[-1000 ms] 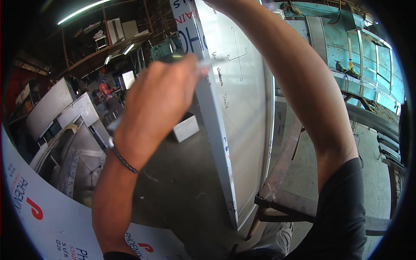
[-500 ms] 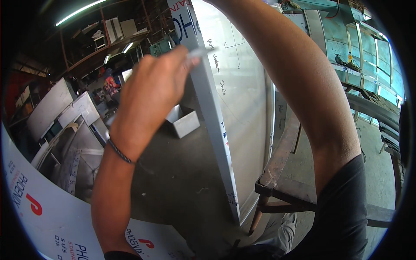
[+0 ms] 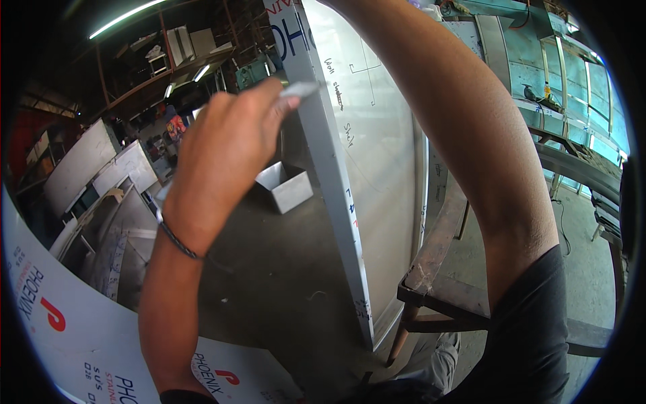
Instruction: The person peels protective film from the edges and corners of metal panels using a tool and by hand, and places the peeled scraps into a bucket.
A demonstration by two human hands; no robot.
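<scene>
Panel (image 3: 380,215) upright, long axis near-vertical; left hand (image 3: 225,145), just left of panel, pinches pale blurred piece (image 3: 301,89); right hand out of view, grip can't tell.

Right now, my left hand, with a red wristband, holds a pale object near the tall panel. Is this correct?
Not quite: the wristband is black, as the head view shows. The left hand does hold a pale object near the tall panel.

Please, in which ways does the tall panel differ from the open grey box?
The panel is tall and upright; the box is low and much smaller. The panel bears handwriting and drawn lines; the box's visible sides look plain. Both look pale grey.
</scene>
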